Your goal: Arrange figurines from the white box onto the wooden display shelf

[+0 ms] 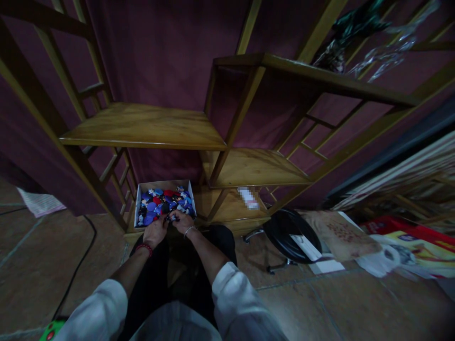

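Cardboard box (163,184) of small round blue and red pieces (159,203) lies straight ahead; your right hand (183,222) is nearer than your left hand (155,232). Both close together at its front edge; any hold, I cannot tell.

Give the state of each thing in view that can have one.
Left hand, curled at the box's near edge
Right hand, fingers bent at the same edge
White cardboard box, open, full of blue, red and black round pieces
Wooden shelf unit, upright
Black stool, apparently tipped over
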